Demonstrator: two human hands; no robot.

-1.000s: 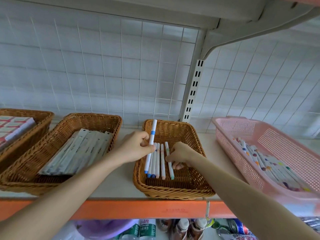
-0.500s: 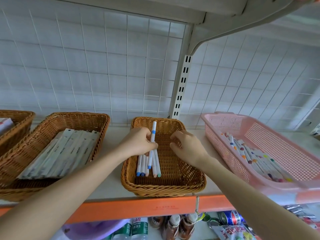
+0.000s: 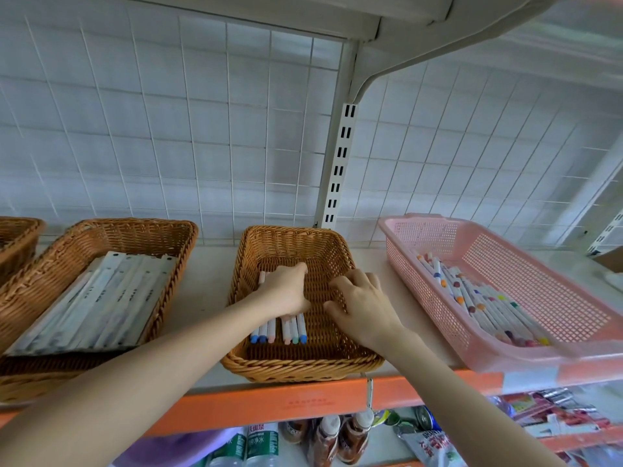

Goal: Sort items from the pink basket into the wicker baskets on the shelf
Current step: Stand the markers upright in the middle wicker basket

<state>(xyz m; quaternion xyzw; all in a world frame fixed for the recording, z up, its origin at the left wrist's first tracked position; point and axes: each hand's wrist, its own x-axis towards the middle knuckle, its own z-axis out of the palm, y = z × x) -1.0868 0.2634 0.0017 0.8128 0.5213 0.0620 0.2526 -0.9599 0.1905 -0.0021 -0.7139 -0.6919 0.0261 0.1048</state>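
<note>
Wicker middle basket (image 3: 296, 231) was the drop point in the head view: a row of sorted markers (image 3: 279, 329) lay flat on its floor toward the left side, caps toward the front rim, with a small gap mid-row. Left hand (image 3: 286, 291) sat palm-down on top of that row, fingers bent over the barrels; couldn't tell if it pinched one or just pressed them flat. Right hand (image 3: 362, 305) was just beside it over the bare weave, fingers loosely curled, nothing in it that I could see. Pink basket (image 3: 448, 221) stood to the right on the same shelf (image 3: 303, 399), apart from the wicker one, with a good pile of unsorted markers (image 3: 478, 298) along its floor, so my read was the job was early-to-mid. Step in hand looked like seating and squaring the row. To do it well, I judged: close the gap by sliding sideways with flat fingers, keep the caps lined up, lift the palm straight off so nothing rolls, and keep the right hand free for the next pick. Left-hand wicker basket (image 3: 135, 224) held flat packaged strips (image 3: 101, 298); nothing there needed touching.
</note>
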